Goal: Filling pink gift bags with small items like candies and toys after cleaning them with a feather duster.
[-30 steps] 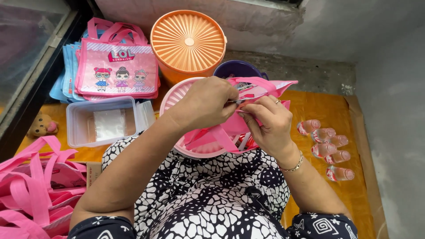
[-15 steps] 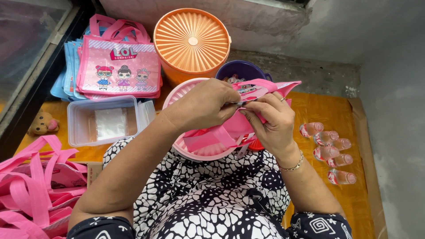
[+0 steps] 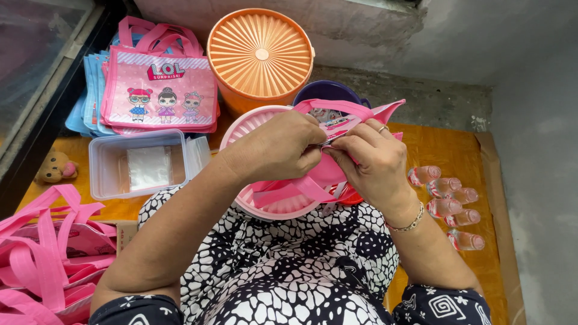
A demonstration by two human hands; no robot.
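With your left hand point(image 3: 280, 150) and right hand point(image 3: 367, 162) both pinched shut on the pink bag point(image 3: 337, 141) above the pink lid point(image 3: 253, 123), keep its mouth taut.

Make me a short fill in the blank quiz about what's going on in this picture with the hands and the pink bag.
1. Both hands, left hand and right hand, grip a small ____ tote bag.
2. The round container behind the hands has a ribbed lid coloured ____.
3. The small bottles lie on the person's ____ side.
4. The right wrist wears a ____.

Missing words: pink; orange; right; bracelet
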